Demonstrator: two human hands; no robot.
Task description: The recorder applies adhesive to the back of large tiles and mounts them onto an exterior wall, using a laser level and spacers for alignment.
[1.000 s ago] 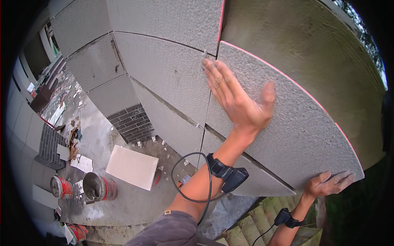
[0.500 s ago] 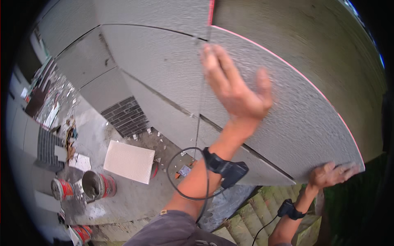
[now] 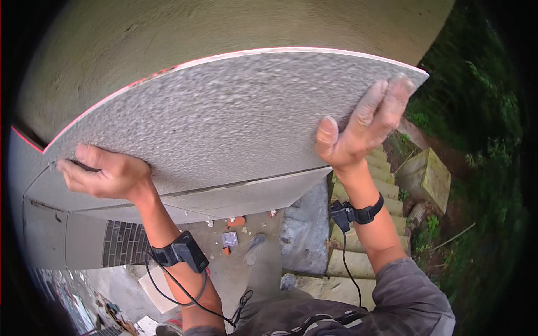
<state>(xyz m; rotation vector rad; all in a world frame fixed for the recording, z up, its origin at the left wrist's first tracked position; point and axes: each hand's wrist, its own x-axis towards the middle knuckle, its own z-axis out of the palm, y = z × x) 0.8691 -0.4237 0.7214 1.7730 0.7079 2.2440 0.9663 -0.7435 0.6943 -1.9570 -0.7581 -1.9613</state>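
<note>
Up at a plastered wall (image 3: 252, 25)

Holds a large, red-edged gray tile (image 3: 235, 106) against it, below bare plaster and just above a lower tile (image 3: 274, 193). Rests the right grip (image 3: 358, 134), spread wide, near the right corner. Lays the left grip (image 3: 115, 173), loosely spread, at the left end. Wears a black device (image 3: 190, 252) on each wrist.

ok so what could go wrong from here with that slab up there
The grey slab might slip or tilt if it isn't well fixed: the left hand and right hand are against its front, neither visibly under it.

Its pointed upper right corner, near the right hand's fingertips, might chip if knocked.

Footing may be a risk too: stone steps lie beside the person's shoes.
</note>
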